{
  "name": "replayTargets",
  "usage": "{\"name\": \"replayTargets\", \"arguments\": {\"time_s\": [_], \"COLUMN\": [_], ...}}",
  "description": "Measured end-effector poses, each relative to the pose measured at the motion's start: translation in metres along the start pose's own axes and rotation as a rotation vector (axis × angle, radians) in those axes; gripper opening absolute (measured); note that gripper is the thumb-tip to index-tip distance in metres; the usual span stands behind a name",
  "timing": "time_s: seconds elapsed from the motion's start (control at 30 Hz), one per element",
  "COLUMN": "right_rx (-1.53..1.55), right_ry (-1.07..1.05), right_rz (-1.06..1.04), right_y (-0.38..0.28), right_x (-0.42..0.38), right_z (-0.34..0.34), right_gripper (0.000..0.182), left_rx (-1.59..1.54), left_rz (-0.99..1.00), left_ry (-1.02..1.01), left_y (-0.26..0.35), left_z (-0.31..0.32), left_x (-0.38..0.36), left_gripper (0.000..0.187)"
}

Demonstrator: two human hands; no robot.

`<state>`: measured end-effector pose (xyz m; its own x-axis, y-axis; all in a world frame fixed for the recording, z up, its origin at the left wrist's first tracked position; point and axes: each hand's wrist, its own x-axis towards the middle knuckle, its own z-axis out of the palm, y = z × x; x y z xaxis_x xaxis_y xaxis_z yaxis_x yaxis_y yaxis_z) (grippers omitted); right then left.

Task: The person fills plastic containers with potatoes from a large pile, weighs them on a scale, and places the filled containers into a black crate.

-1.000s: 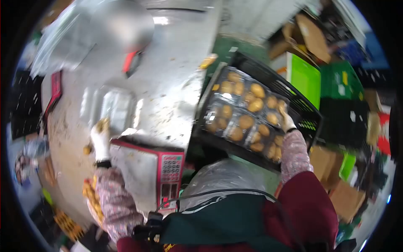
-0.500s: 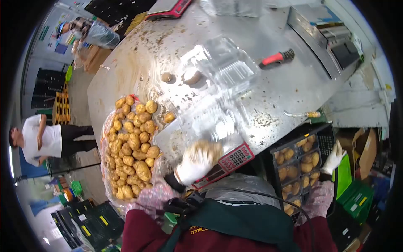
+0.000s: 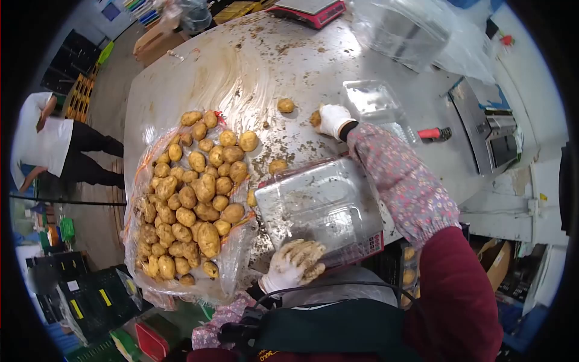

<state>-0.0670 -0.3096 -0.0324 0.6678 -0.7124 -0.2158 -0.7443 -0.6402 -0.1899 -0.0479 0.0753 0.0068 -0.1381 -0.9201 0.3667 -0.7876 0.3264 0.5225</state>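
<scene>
My right hand [image 3: 333,120], in a white glove, reaches across the table with its fingers closed round a potato [image 3: 315,119]. A clear plastic container [image 3: 322,202] lies on top of a red-edged scale [image 3: 375,242] in front of me. My left hand [image 3: 294,264], its glove soiled at the fingers, lies at the container's near left corner with the fingers extended. Left of it, a heap of potatoes [image 3: 205,187] rests on an opened plastic bag [image 3: 232,274]. A loose potato [image 3: 286,105] sits left of my right hand, and another potato [image 3: 277,166] by the container's far left corner.
Another clear container [image 3: 371,99] stands beyond my right forearm, near a red-handled tool [image 3: 434,134]. A second scale [image 3: 307,9] and a plastic bag [image 3: 416,30] are at the far side. Packed potatoes [image 3: 409,271] show below the table edge. A person [image 3: 54,136] stands at the left.
My right hand has moved from the crate at the right to a potato on the table. The clear container now lies over the scale, and my left hand has settled at its corner.
</scene>
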Motion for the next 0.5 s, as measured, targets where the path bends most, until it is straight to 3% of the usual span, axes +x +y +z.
{"name": "replayTargets", "arguments": {"time_s": [0.13,0.17,0.23,0.3,0.37,0.43,0.47,0.5], "right_rx": [0.04,0.193,0.581,1.097,1.222,1.498,1.504,1.51], "right_ry": [-0.018,-0.021,-0.021,-0.149,-0.205,-0.442,-0.499,-0.559], "right_rz": [0.06,0.062,-0.071,-0.261,-0.356,-0.356,-0.39,-0.422], "right_y": [0.006,0.014,0.003,-0.038,-0.078,-0.116,-0.132,-0.148], "right_x": [0.031,0.045,0.043,0.02,0.002,-0.027,-0.043,-0.06], "right_z": [0.029,0.043,0.044,0.022,0.002,-0.023,-0.033,-0.043], "right_gripper": [0.057,0.062,0.069,0.068,0.064,0.062,0.063,0.064], "left_rx": [-0.016,-0.012,-0.217,-0.76,-0.993,-1.318,-1.683,-1.679], "left_rz": [-0.202,-0.212,-0.506,-0.797,-0.829,-0.777,-0.696,-0.698], "left_ry": [0.157,0.173,0.391,0.572,0.522,0.585,0.562,0.587], "left_y": [-0.03,-0.038,-0.052,-0.062,-0.075,-0.089,-0.096,-0.105], "left_z": [-0.031,-0.033,-0.034,-0.038,-0.055,-0.056,-0.061,-0.066], "left_x": [-0.007,-0.009,-0.012,0.007,0.026,0.036,0.04,0.043], "left_gripper": [0.035,0.035,0.027,0.024,0.04,0.054,0.059,0.059]}}
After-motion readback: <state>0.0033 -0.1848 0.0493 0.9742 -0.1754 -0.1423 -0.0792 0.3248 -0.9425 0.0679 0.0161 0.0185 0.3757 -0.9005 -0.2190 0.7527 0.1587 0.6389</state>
